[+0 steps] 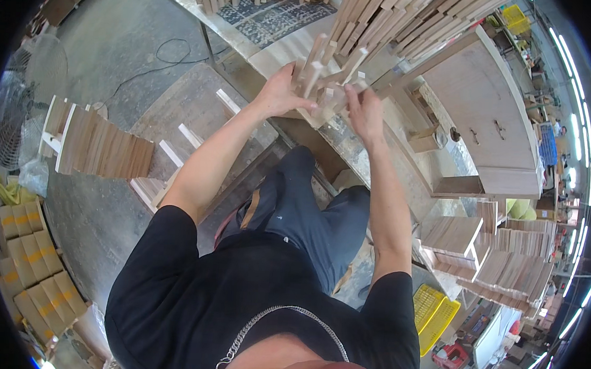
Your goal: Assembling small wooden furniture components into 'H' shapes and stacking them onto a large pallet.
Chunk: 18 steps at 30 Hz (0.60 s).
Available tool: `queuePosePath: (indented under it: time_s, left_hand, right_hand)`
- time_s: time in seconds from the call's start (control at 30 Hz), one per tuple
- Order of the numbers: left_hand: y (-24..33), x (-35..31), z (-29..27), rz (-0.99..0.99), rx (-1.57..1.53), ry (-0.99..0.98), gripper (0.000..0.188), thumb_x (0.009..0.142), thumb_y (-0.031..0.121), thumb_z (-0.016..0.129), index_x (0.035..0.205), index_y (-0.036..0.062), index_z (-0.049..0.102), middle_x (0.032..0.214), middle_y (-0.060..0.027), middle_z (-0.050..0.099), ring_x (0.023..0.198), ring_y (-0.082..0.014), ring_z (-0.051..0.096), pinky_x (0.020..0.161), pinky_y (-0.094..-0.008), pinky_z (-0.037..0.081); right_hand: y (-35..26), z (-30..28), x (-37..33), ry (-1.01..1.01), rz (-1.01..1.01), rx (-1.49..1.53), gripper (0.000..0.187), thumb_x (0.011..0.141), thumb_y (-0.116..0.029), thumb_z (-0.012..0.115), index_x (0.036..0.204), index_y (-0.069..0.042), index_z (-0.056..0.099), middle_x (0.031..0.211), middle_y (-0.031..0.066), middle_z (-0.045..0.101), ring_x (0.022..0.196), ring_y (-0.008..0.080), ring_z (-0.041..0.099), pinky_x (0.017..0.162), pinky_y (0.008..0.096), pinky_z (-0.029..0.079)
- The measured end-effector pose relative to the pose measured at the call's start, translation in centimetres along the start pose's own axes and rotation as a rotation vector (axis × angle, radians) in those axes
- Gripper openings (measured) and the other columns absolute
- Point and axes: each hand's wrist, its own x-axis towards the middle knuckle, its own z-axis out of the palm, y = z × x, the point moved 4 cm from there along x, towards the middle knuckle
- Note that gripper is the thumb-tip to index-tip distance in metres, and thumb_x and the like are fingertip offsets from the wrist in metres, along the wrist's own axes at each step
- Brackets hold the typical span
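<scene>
Ahead of me, at the edge of the workbench [265, 59], my left hand [280, 93] is curved around a small bunch of pale wooden strips [312, 75], thumb stretched toward the right. My right hand [365, 113] meets the same bunch from the other side, its fingers bent and closed against the strips. Motion smears the strips' lower ends between my hands, so their exact number is hard to read. Just beyond them, many long wooden strips [384, 19] stand or lean in a dense stack on the bench.
A curved wooden panel [481, 94] stands at the right. Stacks of wooden boards lie at the left [107, 141] and right [515, 263]. A low table [173, 104] is by my left arm. There are a yellow crate [433, 319], cardboard boxes [40, 265] and a floor cable [172, 51].
</scene>
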Motion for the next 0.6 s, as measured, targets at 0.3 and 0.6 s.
queuePosePath:
  time_s: [0.3,0.6]
  left_hand:
    - [-3.9,1.0,0.7,0.039,-0.004,0.159,0.046,0.084,0.022,0.084,0.115,-0.0074,0.068,0.104,-0.0212,0.076,0.095,-0.03,0.076,0.087,-0.0372,0.059]
    - [-3.4,1.8,3.7,0.133,0.211,0.19,0.042,0.086,0.035,0.083,0.093,-0.0014,0.063,0.082,-0.0209,0.069,0.075,-0.0348,0.069,0.068,-0.0452,0.053]
  right_hand:
    - [-1.3,4.3,-4.8,0.012,-0.079,-0.044,0.062,0.086,-0.037,0.08,0.121,0.009,0.058,0.112,0.0291,0.067,0.101,0.0452,0.064,0.088,0.0505,0.052]
    - [1.8,1.0,-9.7,0.304,-0.099,-0.161,0.054,0.089,-0.026,0.075,0.128,0.006,0.055,0.106,0.0267,0.068,0.101,0.0458,0.067,0.086,0.0503,0.054]
